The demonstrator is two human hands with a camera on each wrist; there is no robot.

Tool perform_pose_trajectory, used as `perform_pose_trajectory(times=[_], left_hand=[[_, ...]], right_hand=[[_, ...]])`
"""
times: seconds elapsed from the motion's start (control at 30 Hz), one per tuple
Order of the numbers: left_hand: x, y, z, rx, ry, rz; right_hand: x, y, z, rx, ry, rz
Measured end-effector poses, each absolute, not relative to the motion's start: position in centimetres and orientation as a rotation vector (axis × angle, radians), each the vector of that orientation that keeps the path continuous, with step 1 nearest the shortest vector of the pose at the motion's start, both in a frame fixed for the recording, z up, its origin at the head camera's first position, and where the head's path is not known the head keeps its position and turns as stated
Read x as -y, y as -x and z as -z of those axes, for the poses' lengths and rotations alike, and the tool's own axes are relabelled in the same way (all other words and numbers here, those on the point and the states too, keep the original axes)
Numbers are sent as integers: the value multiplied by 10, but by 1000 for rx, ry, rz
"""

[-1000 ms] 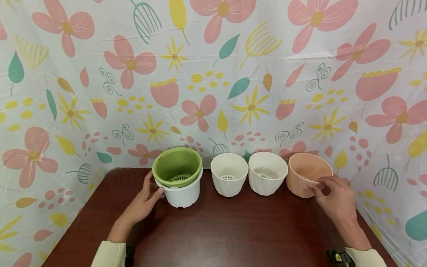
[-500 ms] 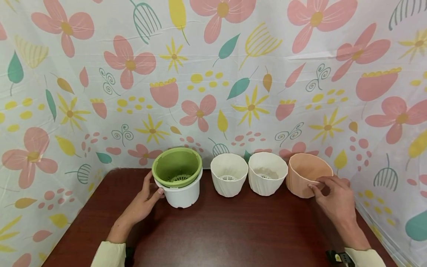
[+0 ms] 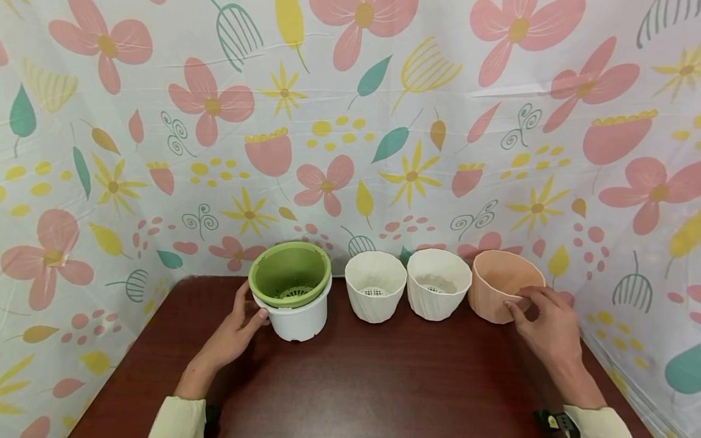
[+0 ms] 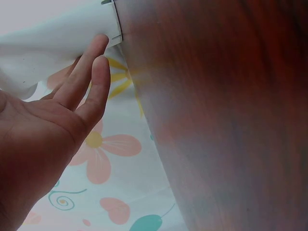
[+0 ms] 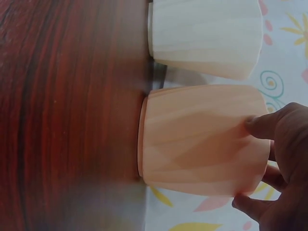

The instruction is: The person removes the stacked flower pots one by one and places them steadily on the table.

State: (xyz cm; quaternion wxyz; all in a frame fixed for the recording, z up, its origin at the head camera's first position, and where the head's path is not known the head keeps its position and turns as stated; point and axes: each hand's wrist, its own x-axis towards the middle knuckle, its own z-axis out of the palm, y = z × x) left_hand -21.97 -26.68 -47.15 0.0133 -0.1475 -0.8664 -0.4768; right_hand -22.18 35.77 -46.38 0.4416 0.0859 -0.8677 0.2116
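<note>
My left hand (image 3: 232,334) holds the left side of a round white flower pot (image 3: 300,322), with the thumb near its front rim and the other fingers along its side. A green flower pot (image 3: 290,274) with a slotted bottom sits nested in the white one, slightly tilted. At the right end of the row, my right hand (image 3: 550,328) pinches the rim of a peach flower pot (image 3: 490,304), thumb outside and some fingers hidden. In the right wrist view this pot (image 5: 202,139) stands upright on the table.
Two cream flower pots with swirled sides, the left one (image 3: 375,307) and the right one (image 3: 435,304), stand between the hands. All stand near the back edge of a dark red-brown table (image 3: 372,383). A flower-printed curtain (image 3: 350,152) hangs close behind.
</note>
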Motion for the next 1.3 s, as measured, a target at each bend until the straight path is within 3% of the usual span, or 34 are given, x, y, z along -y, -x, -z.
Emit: perform_pose_trajectory(times=[0.6, 1.3], left_hand=[[267, 219, 471, 2697, 473, 1478], [267, 220, 472, 2694, 474, 1482]], right_hand=[[-357, 223, 464, 2132, -248, -589], [-345, 216, 439, 2095, -304, -590]])
